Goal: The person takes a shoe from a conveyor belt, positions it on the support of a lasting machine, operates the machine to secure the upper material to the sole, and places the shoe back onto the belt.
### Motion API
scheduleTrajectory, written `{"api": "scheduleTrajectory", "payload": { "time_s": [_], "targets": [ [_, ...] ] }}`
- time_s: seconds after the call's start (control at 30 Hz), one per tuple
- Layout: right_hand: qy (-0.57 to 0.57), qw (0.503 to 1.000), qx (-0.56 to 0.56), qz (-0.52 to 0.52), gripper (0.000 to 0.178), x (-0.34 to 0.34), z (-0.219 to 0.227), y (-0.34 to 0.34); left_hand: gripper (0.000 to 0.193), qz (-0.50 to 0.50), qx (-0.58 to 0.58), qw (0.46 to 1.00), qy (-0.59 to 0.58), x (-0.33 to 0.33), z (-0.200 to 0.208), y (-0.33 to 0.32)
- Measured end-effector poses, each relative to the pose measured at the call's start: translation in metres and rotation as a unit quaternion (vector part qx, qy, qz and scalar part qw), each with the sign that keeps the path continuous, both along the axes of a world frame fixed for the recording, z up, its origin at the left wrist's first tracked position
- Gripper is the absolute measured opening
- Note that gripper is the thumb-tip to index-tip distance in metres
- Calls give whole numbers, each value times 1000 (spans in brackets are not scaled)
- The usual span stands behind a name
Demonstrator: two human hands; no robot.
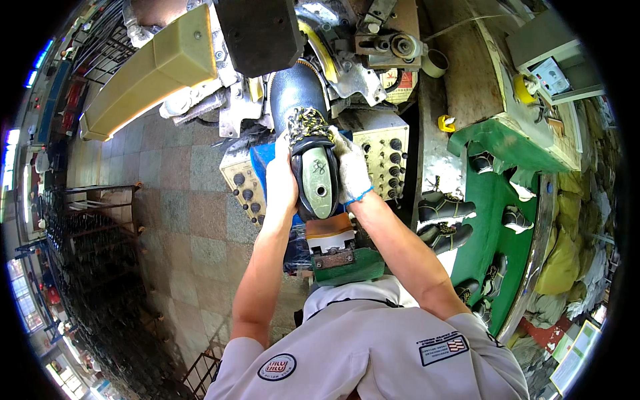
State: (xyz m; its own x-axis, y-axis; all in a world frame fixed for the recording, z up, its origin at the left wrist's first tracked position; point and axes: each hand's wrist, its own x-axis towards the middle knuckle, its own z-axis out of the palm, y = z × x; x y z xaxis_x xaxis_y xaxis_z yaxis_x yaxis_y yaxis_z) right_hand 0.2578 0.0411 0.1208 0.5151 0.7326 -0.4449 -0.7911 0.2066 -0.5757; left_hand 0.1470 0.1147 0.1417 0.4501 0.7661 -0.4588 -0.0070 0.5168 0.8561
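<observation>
A black shoe upper (298,93) with yellow-and-black laces sits on a pale green shoe last (316,175), toe pointing away from me. Its toe end reaches in among the metal jaws of a machine, under a dark block (259,33). My left hand (281,175) is closed along the left side of the shoe's heel part. On the right side, my right hand (352,167), in a white glove with a blue cuff, grips the same shoe near the laces. Some fingertips of both hands are hidden behind the shoe.
Control panels with dark knobs (381,159) flank the shoe. A beige machine arm (157,70) juts out at upper left. At right, several black shoes (445,208) lie by a green bench (490,203). A dark loaded rack (100,267) stands left on the tiled floor.
</observation>
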Motion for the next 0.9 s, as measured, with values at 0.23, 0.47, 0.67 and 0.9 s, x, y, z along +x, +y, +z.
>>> {"api": "scheduleTrajectory", "payload": {
  "time_s": [0.23, 0.47, 0.67, 0.9],
  "targets": [
    [-69, 997, -20, -6, 34, -5, 2, 1, 59, -18, -20, 1000, 4, -4, 1, 1],
    [-159, 982, -107, 5, 37, -2, -13, 3, 59, 21, 78, 996, -33, 0, -32, 1],
    [-195, 978, -28, -68, 50, 15, -18, -118, 55, 19, 291, 928, 230, -75, -117, -50],
    [-117, 960, -204, -152, 40, 24, -18, -274, 84, -135, 180, 935, 274, -137, -308, -165]
  ]
}}
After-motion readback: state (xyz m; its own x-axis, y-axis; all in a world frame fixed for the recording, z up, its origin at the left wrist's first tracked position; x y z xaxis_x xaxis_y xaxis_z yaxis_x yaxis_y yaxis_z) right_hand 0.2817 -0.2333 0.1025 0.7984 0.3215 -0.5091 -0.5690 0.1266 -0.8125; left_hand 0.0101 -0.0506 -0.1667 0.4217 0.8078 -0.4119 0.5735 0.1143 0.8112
